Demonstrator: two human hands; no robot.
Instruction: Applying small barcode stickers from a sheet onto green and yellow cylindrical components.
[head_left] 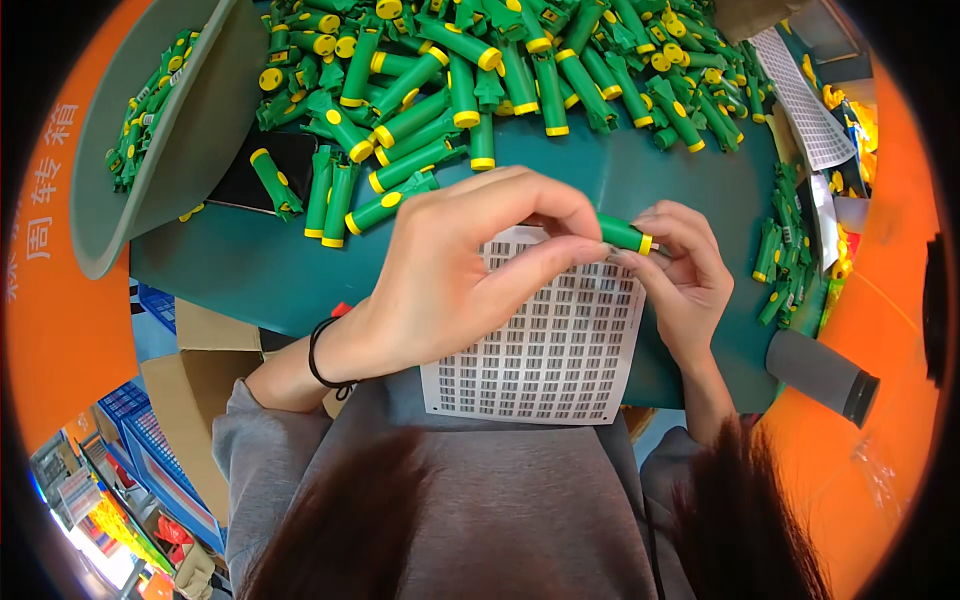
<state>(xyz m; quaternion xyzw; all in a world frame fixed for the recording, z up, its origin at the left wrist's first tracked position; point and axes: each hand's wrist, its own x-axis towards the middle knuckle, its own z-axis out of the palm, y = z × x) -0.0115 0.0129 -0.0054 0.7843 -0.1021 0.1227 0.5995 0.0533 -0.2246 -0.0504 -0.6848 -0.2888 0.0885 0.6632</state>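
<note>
A green tube with a yellow end (624, 234) is up in front of me, over a white sheet of small printed labels (545, 345). My right hand (685, 270) grips the tube by its yellow end between thumb and fingers. At the tube's other end, my left hand (480, 260) has its thumb and forefinger pinched against it and hides that part. Whether a label is between those fingertips is too small to tell. The sheet lies at the table's near edge, partly under my left hand.
Many similar green tubes (405, 115) are heaped along the far side of the green table (290, 275). A grey-green bin (190, 150) with more tubes stands left. On the right are another label sheet (805, 100), more tubes (785, 245) and a grey cylinder (815, 372). A cardboard box (185, 400) sits lower left.
</note>
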